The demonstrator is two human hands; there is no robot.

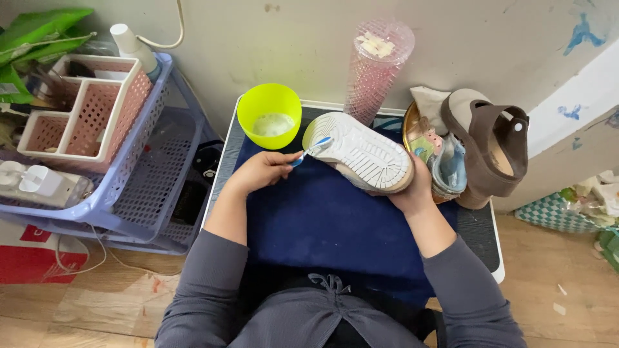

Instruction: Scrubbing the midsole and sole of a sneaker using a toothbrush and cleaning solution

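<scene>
Grey sleeves (213,283) frame a blue cloth (322,212). Sole up, a white shoe (361,151) is gripped at its right end by the right hand (412,190); its long axis runs leftward, where a toothbrush (309,153), pinched in the left hand (261,171), is pressed.

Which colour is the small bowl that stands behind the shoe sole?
The bowl is bright yellow-green, with whitish foamy liquid inside. The head view shows it.

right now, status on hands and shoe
Left hand scrubbing with toothbrush. Right hand holds white shoe sole up. Green bowl just beyond.
</scene>
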